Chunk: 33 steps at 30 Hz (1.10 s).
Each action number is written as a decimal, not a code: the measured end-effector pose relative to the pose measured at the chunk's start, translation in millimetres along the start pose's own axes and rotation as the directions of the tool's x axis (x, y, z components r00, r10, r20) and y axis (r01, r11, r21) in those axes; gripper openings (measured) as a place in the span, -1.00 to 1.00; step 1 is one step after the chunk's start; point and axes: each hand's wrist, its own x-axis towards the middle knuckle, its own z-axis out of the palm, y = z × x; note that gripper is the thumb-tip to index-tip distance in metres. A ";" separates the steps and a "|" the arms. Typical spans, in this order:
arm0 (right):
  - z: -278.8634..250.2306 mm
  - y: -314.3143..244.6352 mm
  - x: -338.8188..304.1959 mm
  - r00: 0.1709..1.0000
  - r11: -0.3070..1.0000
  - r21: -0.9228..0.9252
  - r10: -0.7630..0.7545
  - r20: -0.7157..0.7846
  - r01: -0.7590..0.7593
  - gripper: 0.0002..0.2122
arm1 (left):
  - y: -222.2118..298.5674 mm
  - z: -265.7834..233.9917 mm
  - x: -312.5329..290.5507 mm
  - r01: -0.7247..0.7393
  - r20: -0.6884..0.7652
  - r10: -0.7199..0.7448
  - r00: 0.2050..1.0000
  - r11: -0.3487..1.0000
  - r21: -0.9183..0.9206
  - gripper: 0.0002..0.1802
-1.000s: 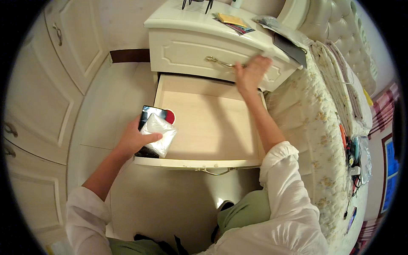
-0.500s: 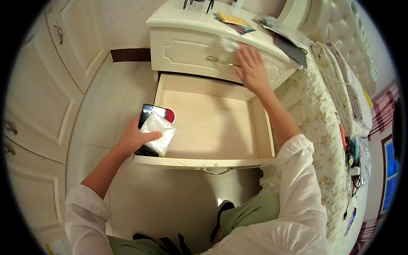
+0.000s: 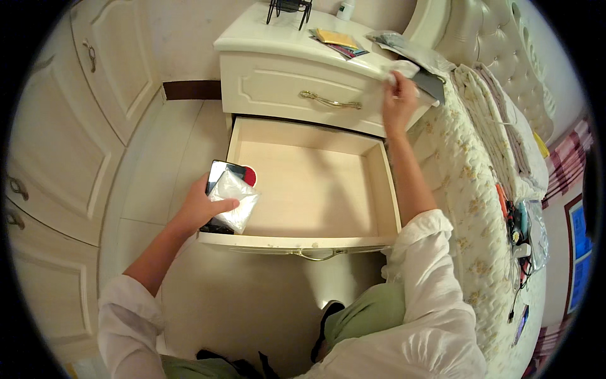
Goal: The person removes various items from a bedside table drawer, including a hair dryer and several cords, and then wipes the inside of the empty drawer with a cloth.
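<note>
Tissue (image 3: 404,67), white and crumpled, at one o'clock from the middle of the pulled-out drawer (image 3: 303,189), at the front edge of the table (image 3: 246,39). Right hand (image 3: 400,108): grip pinching the tissue; whether tissue touches table cannot be determined. Left hand (image 3: 203,205), toward half past eight, over the drawer's near left corner: grip closed, thumb pressed on a white packet (image 3: 232,202); fingertips hidden. Packet overlaps a dark phone (image 3: 219,171); red disc (image 3: 250,177) with pale rim shows just beside. Upper drawer (image 3: 271,82) closed, at twelve. Yellow packet (image 3: 336,38) on tabletop beyond, also toward twelve. Bed (image 3: 473,240) at three; cabinet doors (image 3: 63,158) at nine.
</note>
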 end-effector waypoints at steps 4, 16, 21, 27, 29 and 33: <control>59.9 -67.4 -10.4 0.978 0.958 0.201 -0.208 -0.006 0.205 -0.71 | -2.0 -0.4 0.0 0.036 0.043 -0.034 0.998 0.999 -0.038 -0.46; 6.9 -13.6 -10.3 0.985 1.000 -0.008 0.026 -0.168 -0.028 -0.79 | 5.6 -1.9 -5.1 0.042 0.035 -0.041 0.999 0.999 -0.031 -0.45; 19.9 -39.5 -2.4 0.989 0.990 -0.025 -0.140 0.039 0.141 -0.73 | -4.2 0.3 -3.9 0.031 0.026 -0.028 0.999 0.993 -0.112 -0.45; 89.2 -136.6 11.0 0.941 0.951 0.050 -0.309 0.139 0.305 -0.75 | 3.5 -1.7 -3.0 0.011 0.036 -0.010 0.999 0.999 -0.050 -0.45; 92.8 -149.7 21.6 0.915 0.974 -0.052 -0.188 0.357 0.220 -0.77 | 5.8 -1.8 -2.2 0.018 0.034 -0.017 0.999 0.999 -0.041 -0.45; 55.7 -90.8 34.7 0.913 0.989 0.033 -0.145 0.382 0.143 -0.78 | 5.0 -2.5 -5.5 0.013 0.011 -0.013 1.000 1.000 -0.001 -0.45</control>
